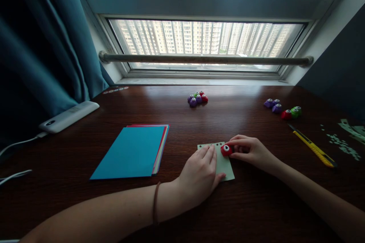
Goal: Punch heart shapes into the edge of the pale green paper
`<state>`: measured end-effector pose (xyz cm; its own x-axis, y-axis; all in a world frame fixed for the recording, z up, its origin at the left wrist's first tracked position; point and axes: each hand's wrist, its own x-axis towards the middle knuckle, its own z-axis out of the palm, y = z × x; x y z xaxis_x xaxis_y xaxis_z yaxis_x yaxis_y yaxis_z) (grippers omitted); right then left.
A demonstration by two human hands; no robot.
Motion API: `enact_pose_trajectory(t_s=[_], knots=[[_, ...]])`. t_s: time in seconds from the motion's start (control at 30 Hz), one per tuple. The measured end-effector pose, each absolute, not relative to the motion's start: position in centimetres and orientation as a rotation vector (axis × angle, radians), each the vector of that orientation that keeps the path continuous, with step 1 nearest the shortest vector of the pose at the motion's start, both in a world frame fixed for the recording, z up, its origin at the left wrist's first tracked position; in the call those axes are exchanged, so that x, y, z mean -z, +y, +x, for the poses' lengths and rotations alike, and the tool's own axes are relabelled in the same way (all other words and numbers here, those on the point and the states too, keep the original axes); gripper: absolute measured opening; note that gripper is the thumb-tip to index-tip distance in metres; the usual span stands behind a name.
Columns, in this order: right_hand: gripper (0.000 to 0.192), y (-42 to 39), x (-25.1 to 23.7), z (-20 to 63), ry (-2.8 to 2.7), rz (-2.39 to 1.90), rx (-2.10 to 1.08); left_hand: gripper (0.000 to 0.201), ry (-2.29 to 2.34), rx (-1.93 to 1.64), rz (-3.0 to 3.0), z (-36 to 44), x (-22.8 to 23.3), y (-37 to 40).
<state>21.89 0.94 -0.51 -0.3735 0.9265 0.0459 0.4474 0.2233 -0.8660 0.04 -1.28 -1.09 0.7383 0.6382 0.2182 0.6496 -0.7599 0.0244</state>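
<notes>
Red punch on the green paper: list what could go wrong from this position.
1. The red punch sits at the top edge of the pale green paper, next to star holes already cut; a new cut might overlap one.
2. The left hand pins only the paper's left side, so the sheet could twist under pressure.
3. The right hand pinches the punch with its fingertips, which could slip off.

You sit at a dark wooden table (pixel 114 205) pushed against a wide window (pixel 205 43), where daylight and tall apartment blocks show behind a horizontal rail (pixel 205 60). A teal curtain (pixel 42 45) hangs at your left, and a dark wall (pixel 339 64) stands at your right.
</notes>
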Motion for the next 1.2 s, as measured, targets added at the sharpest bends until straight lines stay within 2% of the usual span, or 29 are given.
enact_pose_trajectory(t_s=[0.7,0.87,0.93,1.03,1.1,1.2], knots=[[0.024,1.0,0.5,21.9,-1.975,-1.238,-1.066,0.056,-1.079,0.345,-2.865,0.2,0.8,-1.3],[0.039,0.7,0.5,21.7,-1.965,-1.190,-1.021,0.058,-1.082,0.479,-2.788,0.0,0.2,-1.4],[0.040,0.2,0.3,21.6,-2.001,-1.181,-0.854,0.057,-1.074,0.530,-2.761,-0.1,-0.1,-1.4],[0.040,-0.7,-0.2,21.4,-2.257,-1.148,-0.408,0.057,-1.021,0.545,-2.761,-0.2,-0.5,-1.3],[0.035,-1.1,-0.3,21.3,-2.454,-1.090,-0.147,0.054,-0.952,0.533,-2.787,-0.2,-0.5,-1.2],[0.027,-1.4,-0.3,21.0,-2.601,-1.038,0.062,0.049,-0.878,0.516,-2.827,-0.1,-0.3,-1.0]])
